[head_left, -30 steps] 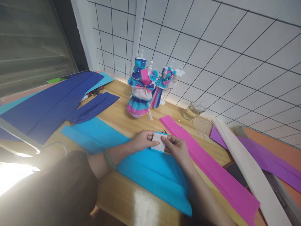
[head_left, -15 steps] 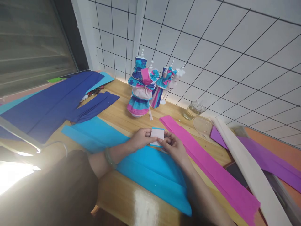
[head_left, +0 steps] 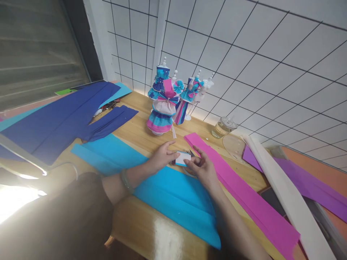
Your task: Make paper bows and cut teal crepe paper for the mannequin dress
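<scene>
In the head view, your left hand (head_left: 162,157) and right hand (head_left: 203,168) meet at the card (head_left: 183,159), which is white with blue along its upper and lower edges. The card sits between them, over the far edge of the blue sheet (head_left: 173,193). Your left hand pinches it at the left end, thumb on the face and index finger raised. Your right hand grips the right end, thumb pressed on the lower corner and index finger lifted; its fingers behind the card are partly hidden. You wear a bangle (head_left: 126,180) on your left wrist.

Just beside your right hand, the pink strip (head_left: 244,187) runs diagonally over the table (head_left: 135,216). Farther right, the white strip (head_left: 290,198) crosses the purple strip (head_left: 309,186). Beyond your hands stand the dressed mannequins (head_left: 164,108), with the jar (head_left: 223,127) to their right. The navy sheet (head_left: 51,115) lies to your left.
</scene>
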